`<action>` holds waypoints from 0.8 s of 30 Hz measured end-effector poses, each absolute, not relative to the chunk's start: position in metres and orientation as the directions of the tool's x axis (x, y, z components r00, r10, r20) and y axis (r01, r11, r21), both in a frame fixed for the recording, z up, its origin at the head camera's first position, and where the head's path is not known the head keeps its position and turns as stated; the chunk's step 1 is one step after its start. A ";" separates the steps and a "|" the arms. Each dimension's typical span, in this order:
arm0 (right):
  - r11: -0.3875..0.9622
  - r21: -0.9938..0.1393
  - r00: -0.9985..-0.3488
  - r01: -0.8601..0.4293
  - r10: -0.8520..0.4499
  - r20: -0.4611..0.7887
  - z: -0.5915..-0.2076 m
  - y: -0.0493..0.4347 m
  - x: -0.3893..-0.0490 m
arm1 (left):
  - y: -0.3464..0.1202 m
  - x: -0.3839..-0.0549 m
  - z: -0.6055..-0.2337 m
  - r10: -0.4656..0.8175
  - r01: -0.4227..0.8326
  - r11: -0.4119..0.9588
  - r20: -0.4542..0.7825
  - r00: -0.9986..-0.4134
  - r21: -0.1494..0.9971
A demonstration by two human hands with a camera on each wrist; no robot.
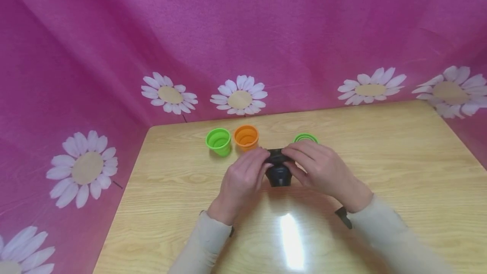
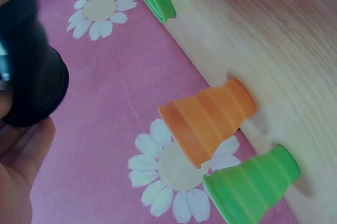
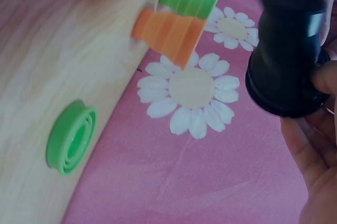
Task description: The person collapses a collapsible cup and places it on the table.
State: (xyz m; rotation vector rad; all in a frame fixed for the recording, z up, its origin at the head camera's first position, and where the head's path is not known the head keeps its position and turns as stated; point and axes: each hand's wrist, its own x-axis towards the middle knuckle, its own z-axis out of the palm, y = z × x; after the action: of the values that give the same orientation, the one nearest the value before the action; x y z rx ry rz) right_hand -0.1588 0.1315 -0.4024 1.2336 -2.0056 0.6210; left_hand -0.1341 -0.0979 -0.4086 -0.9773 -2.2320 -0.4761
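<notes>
Both hands hold a black collapsible cup (image 1: 280, 176) above the table, one at each side of its rim. The left hand (image 1: 242, 177) grips the left side, fingers over the top and thumb below. On the opposite side, the right hand (image 1: 323, 168) pinches the rim the same way. Seen from the right wrist, the black cup (image 3: 287, 45) has a wide rim and a narrower, partly extended body. Behind the hands stand an extended green cup (image 1: 220, 142) and an orange cup (image 1: 246, 137). A green cup folded flat (image 3: 71, 137) lies farther right, partly hidden by the right hand in the head view.
The wooden table (image 1: 171, 206) carries a bright light reflection near its front. A pink cloth (image 1: 289, 33) with white daisies hangs along the table's back and left side. Dark straps show at both wrists, by the light sleeves (image 1: 384, 223).
</notes>
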 end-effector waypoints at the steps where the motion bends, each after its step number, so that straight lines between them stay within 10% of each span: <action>1: 0.427 -0.035 -0.302 -0.903 -0.578 0.758 -0.401 0.132 -0.159 | -0.098 -0.133 -0.409 0.523 0.750 0.658 0.679 -0.515 0.063; 10: 0.415 -0.043 -0.300 -0.909 -0.578 0.759 -0.407 0.130 -0.160 | -0.092 -0.138 -0.414 0.447 0.814 0.563 0.775 -0.447 0.145; 18: 0.336 -0.404 -0.499 -0.851 -0.280 0.820 -0.415 0.123 -0.161 | -0.092 -0.136 -0.421 0.205 0.617 -0.006 0.605 -0.770 0.787; 24: 0.238 -0.679 -0.717 -0.694 -0.147 0.681 -0.418 0.119 -0.158 | -0.087 -0.131 -0.423 0.177 0.563 -0.115 0.575 -0.799 0.818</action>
State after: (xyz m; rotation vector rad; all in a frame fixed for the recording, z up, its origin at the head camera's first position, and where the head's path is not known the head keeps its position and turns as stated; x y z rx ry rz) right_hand -0.1585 0.1191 -0.4178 0.7678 -2.0333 1.4960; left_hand -0.1310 -0.0870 -0.4231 -0.8216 -1.8791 -1.9941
